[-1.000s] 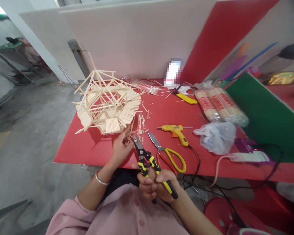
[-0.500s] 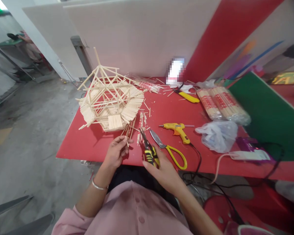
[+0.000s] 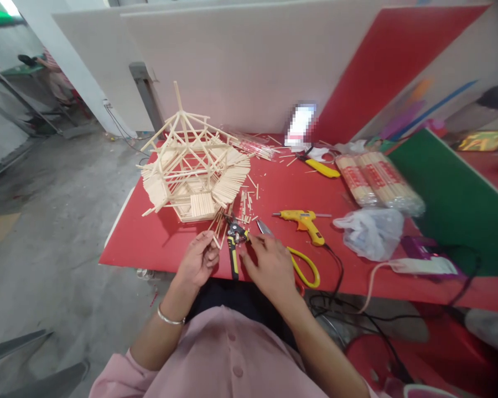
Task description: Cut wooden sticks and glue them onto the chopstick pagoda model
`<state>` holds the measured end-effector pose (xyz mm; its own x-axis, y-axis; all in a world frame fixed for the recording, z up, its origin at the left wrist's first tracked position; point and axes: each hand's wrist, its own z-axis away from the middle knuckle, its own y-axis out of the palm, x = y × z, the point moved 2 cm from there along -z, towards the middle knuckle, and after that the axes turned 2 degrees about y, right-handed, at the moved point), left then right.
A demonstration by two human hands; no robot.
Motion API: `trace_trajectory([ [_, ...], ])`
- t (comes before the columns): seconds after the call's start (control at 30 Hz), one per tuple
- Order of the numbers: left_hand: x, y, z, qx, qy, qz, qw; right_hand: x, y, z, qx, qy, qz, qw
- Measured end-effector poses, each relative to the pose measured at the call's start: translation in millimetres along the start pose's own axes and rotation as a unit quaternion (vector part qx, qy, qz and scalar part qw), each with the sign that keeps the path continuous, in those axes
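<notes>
My left hand [image 3: 198,260] pinches a short thin wooden stick [image 3: 216,241] near the table's front edge. Yellow-and-black pliers [image 3: 233,257] lie with spread handles between my hands, jaws toward some loose sticks. Beside them is my right hand [image 3: 271,268], palm down with fingers apart; its fingertips are close to one handle, and whether they touch it I cannot tell. Behind my left hand stands a model pavilion [image 3: 201,205] made of wooden sticks, with an open-framed pointed roof. Scissors with yellow handles [image 3: 309,268] lie partly hidden under my right hand.
A yellow glue gun [image 3: 302,219] lies right of centre on the red table [image 3: 128,243], its cord trailing off the front. Farther right are a plastic bag [image 3: 369,232], wrapped stick bundles [image 3: 377,177] and a green board [image 3: 452,210]. Yellow-handled pliers [image 3: 322,168] and a lit phone [image 3: 301,124] are behind.
The pliers have gone from my right hand to the table, nearer my left hand. My right hand's fingers have spread. My left hand keeps the stick.
</notes>
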<state>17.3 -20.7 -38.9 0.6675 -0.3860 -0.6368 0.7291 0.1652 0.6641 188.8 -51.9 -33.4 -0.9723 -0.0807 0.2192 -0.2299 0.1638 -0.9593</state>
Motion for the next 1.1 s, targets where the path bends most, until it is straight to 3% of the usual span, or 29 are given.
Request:
trace_trajectory([
  [0.07, 1.1, 3.6, 1.9, 0.008, 0.001, -0.013, 1.000, -13.1, -4.2, 3.6, -0.025, 0.008, -0.014, 1.000],
  [0.17, 3.3, 9.0, 5.9, 0.029, 0.005, -0.031, 0.999, -39.4, -10.5, 9.4, -0.042, 0.073, 0.002, 0.996],
  [0.3, 6.2, 14.5, 10.0, 0.051, 0.015, -0.070, 0.996, -66.5, -13.8, 23.8, 0.013, 0.119, 0.043, 0.992],
  [0.57, 13.6, 21.2, 8.8, 0.051, 0.061, -0.157, 0.984, -73.5, -8.8, 39.4, 0.093, 0.084, 0.087, 0.988],
  [0.7, 12.7, 22.6, 10.5, 0.042, 0.117, -0.227, 0.966, -78.9, -13.3, 34.0, 0.082, 0.105, 0.085, 0.987],
  [0.8, 12.4, 22.3, 12.6, 0.046, 0.145, -0.277, 0.949, -81.1, -15.3, 35.3, 0.047, 0.111, 0.003, 0.993],
  [0.93, 13.9, 23.4, 14.1, 0.063, 0.173, -0.328, 0.926, -65.8, -20.6, 42.6, 0.009, 0.053, -0.195, 0.979],
  [1.1, 12.0, 28.0, 15.4, 0.077, 0.255, -0.371, 0.889, -31.1, -32.8, 44.4, 0.050, 0.004, -0.303, 0.952],
])
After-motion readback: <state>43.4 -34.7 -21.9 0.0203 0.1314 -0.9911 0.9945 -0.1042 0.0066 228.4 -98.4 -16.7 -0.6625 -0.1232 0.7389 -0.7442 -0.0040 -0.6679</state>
